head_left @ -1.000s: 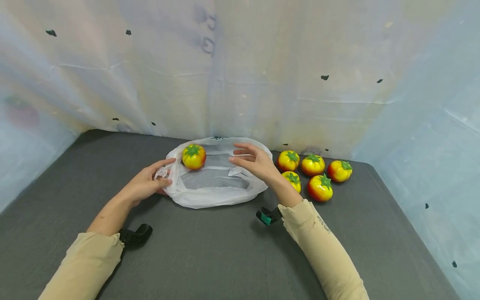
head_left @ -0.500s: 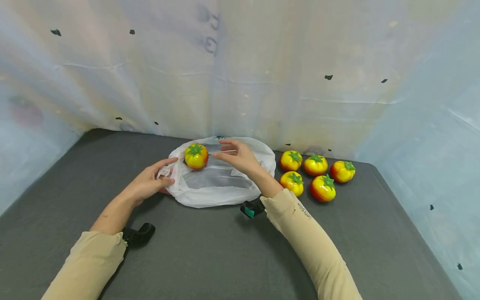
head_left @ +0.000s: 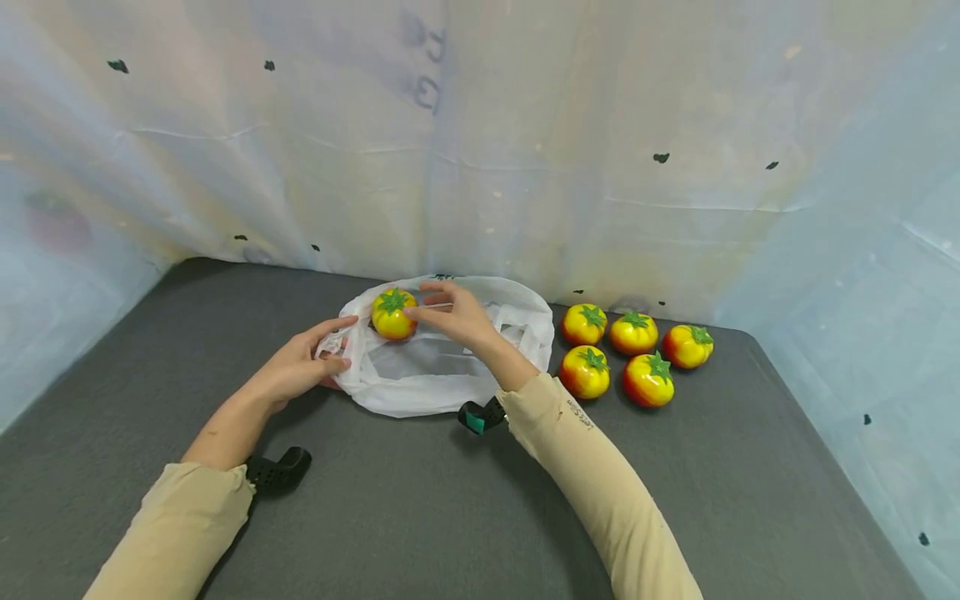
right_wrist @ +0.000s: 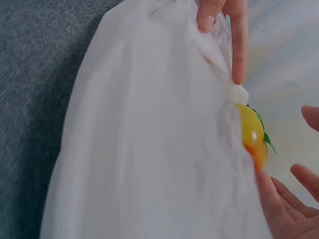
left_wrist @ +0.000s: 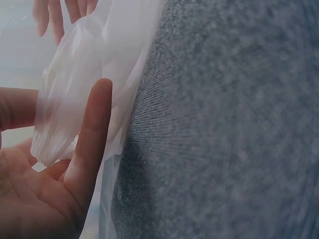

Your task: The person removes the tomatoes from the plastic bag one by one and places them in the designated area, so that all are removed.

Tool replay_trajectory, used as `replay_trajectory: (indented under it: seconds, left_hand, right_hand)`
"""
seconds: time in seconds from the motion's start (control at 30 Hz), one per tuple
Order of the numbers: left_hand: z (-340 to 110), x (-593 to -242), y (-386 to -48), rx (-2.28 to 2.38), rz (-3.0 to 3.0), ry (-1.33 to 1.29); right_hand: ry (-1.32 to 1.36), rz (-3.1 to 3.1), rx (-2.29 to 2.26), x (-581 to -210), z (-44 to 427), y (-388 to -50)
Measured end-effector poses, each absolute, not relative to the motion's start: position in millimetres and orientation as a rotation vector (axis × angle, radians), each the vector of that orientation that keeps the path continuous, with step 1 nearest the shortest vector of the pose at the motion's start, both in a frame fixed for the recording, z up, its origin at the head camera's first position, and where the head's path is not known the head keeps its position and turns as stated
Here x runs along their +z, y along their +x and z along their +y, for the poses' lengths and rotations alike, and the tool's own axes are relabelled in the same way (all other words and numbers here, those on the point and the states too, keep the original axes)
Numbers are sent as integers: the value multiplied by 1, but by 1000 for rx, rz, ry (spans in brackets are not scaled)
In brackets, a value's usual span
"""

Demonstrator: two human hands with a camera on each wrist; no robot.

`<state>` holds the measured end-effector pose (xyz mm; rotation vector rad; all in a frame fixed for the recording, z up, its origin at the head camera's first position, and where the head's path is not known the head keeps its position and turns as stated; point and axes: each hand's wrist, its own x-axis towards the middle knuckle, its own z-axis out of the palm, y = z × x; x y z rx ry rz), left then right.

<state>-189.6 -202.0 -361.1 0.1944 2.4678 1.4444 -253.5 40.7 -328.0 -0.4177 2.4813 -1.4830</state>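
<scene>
A white plastic bag lies on the dark table with its mouth spread upward. My left hand holds the gathered left edge of the bag; in the left wrist view the thin plastic runs between thumb and fingers. Inside the bag's left end sits a glossy yellow-red tomato with green leaves on top. Over the bag's mouth, my right hand reaches toward that tomato with its fingers extended. In the right wrist view a fingertip appears to touch the tomato at its lower side; the bag hides part of the fruit.
To the right of the bag stand several similar tomatoes in two loose rows on the grey table. Pale plastic sheeting rises behind the table and along both sides.
My right hand has moved left across the bag's mouth, up to the tomato inside it. The left hand keeps its hold on the bag's edge.
</scene>
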Motion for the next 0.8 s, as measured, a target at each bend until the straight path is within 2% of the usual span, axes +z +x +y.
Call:
replay_trajectory:
  seconds: [0.37,0.8]
  left_hand:
    - [-202,-361,-189,1475,2441,193]
    - [-203,-363,-190,1475,2433,179]
  right_hand:
    - [-252,2533,-1442,-335,16,-259]
    - [-297,2595,-1345,-345,9,-264]
